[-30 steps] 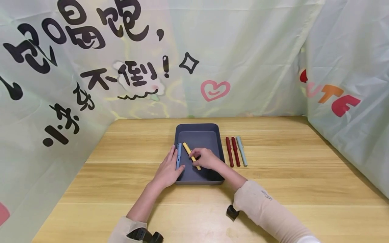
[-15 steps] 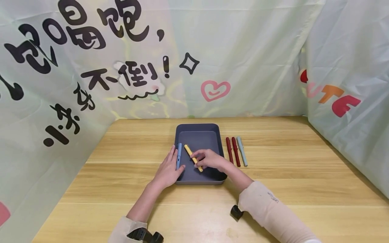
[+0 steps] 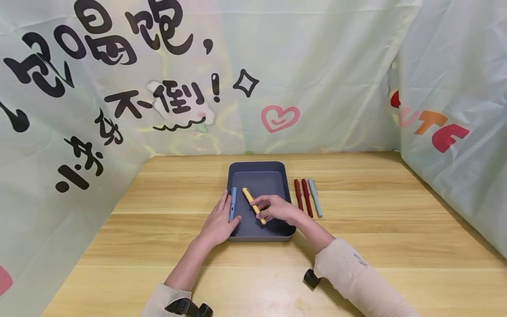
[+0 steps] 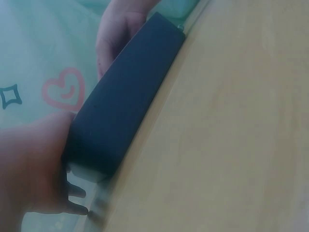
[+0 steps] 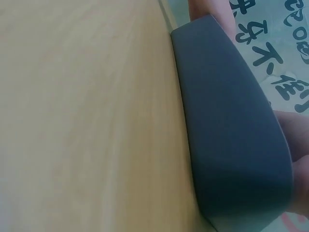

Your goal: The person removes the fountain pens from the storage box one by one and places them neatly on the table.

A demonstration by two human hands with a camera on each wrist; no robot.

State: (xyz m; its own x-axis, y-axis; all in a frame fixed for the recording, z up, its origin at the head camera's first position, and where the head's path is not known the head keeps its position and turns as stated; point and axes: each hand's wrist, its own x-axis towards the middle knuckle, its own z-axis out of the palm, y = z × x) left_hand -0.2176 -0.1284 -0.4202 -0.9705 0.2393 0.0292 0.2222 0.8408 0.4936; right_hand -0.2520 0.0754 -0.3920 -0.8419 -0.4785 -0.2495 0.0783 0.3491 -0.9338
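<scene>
Within the dark blue-grey tray (image 3: pixel 263 237), a yellow pen (image 3: pixel 246 194) lies slanted, its lower half pinched by my right hand (image 3: pixel 275 208). My left hand (image 3: pixel 218 220) holds the tray's left side, with the thumb over the rim and the other fingers along the outer wall. Beside that thumb, a blue pen (image 3: pixel 233 203) runs along the inner left wall. The left wrist view shows the tray's front wall (image 4: pixel 125 96) with the left hand (image 4: pixel 38 164) at its end. In the right wrist view, the tray wall (image 5: pixel 231 121) hides most of the right hand (image 5: pixel 297 159).
Two dark red pens (image 3: pixel 299 193) and a pale blue-green pen (image 3: pixel 315 198) lie side by side on the wooden table (image 3: pixel 376 220), right of the tray. A printed cloth (image 3: pixel 336 79) hangs behind the table and at both sides.
My right hand and the yellow pen have shifted slightly to the right inside the tray. The left hand, the tray and the other pens stay where they were.
</scene>
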